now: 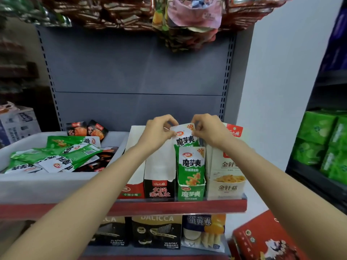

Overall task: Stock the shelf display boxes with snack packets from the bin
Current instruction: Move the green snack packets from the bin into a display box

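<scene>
A green and white snack packet [185,139] stands upright at the back of the green display box [189,192] on the shelf. My left hand [159,130] pinches its top left corner and my right hand [208,129] pinches its top right corner. Another green packet [191,166] stands in front of it in the same box. The white bin [47,184] at the left holds several green packets [56,156] and dark red ones [86,129].
A black box [159,190] and a red and white box [131,190] stand left of the green one, a beige box [225,182] to its right. Wafer bags fill the lower shelf [155,231]. A red carton [266,239] sits at bottom right, green packs [323,143] on the right rack.
</scene>
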Demonstrator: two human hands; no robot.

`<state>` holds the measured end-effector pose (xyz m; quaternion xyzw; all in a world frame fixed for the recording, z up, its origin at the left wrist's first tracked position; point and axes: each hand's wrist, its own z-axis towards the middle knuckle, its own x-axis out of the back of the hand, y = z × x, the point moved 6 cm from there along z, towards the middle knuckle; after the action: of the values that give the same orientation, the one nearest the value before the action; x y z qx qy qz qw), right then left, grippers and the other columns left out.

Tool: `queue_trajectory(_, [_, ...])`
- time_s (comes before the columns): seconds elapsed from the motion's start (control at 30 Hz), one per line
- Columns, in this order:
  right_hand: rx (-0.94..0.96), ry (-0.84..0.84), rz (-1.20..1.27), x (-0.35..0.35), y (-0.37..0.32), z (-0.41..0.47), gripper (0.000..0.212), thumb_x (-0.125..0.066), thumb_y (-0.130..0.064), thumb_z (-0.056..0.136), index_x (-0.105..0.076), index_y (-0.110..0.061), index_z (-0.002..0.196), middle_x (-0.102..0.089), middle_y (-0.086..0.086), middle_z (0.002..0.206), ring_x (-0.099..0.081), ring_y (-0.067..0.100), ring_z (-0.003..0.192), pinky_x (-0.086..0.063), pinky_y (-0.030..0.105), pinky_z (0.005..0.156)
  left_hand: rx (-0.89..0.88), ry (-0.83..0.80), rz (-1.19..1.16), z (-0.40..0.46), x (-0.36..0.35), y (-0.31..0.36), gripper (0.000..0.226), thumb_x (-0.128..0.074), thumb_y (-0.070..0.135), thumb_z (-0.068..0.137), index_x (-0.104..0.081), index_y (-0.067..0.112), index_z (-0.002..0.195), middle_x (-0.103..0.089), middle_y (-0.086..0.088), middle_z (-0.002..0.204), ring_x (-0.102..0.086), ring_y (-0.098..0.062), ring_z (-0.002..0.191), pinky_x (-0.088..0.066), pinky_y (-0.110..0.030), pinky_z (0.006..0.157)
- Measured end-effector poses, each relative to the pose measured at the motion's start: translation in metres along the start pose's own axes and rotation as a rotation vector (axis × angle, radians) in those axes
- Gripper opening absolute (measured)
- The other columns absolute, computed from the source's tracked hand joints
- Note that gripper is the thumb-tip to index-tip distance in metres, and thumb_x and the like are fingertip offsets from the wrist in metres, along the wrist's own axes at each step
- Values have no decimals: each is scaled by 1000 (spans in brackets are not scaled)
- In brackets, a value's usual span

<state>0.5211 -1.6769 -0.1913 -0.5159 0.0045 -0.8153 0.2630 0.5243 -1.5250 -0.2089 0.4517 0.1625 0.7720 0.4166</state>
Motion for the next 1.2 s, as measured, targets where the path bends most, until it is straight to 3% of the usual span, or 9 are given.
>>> queue_trajectory(0.2, [14,54,-50,1,-7,3,15,-60,-7,87,-55,-22,84,-59,1,82,-59,24,80,-52,35,71,-98,24,41,-1,0,11,14,-70,7,81,-71,19,90,-69,4,84,-64,-8,79,-51,-22,78])
queue_trajectory(0.33, [-38,-101,-232,-11,4,0,13,-66,-8,81,-65,-19,88,-65,6,92,-61,25,84,-51,32,70,-133,-125,147,-6,-22,11,17,-68,8,84,-71,16,98,-68,0,84,-63,-11,79,-51,-27,81])
queue_trajectory(0.47, [-30,-143,-161,-16,5,-6,11,-70,-10,80,-69,-16,89,-66,2,88,-61,19,83,-52,31,74,-147,-208,224,-9,-33,8,17,-69,15,84,-72,15,101,-70,2,91,-60,-9,78,-49,-26,76])
queue_trajectory(0.57, [3,-99,-34,-15,-2,-10,20,-68,-13,83,-68,-14,103,-67,2,96,-64,19,90,-53,32,80,-114,-133,165,-11,-18,3,14,-70,19,83,-71,18,97,-68,7,89,-60,-7,80,-48,-23,75])
queue_trajectory(0.7, [30,-4,160,-18,-26,-9,24,-66,-16,86,-65,-16,110,-67,3,104,-63,15,92,-51,29,85,-86,1,105,-22,15,-8,8,-67,22,85,-69,22,93,-67,11,87,-58,0,75,-40,-4,64])
queue_trajectory(0.87, [95,7,263,-48,-81,2,19,-60,-18,89,-67,-16,107,-70,-1,99,-63,12,88,-47,24,81,2,162,110,-46,74,-49,5,-64,20,86,-68,23,85,-66,16,81,-60,1,72,-47,-17,68])
queue_trajectory(0.97, [155,-52,294,-83,-124,16,24,-56,-14,90,-64,-12,113,-68,4,106,-61,14,89,-46,25,80,108,260,179,-61,119,-90,9,-62,13,87,-67,19,83,-68,6,78,-60,-9,72,-46,-26,71])
queue_trajectory(1.1, [212,-139,275,-132,-175,41,38,-59,-14,89,-53,-8,126,-59,15,121,-55,28,109,-42,32,90,324,242,335,-75,169,-153,17,-62,20,89,-66,10,103,-68,-5,96,-61,-21,87,-43,-27,73])
queue_trajectory(1.2, [276,-277,197,-169,-212,58,58,-60,-10,88,-35,-9,141,-48,19,133,-46,32,121,-34,31,92,442,46,442,-77,191,-193,45,-63,28,89,-54,6,127,-58,-11,129,-56,-25,115,-44,-33,93])
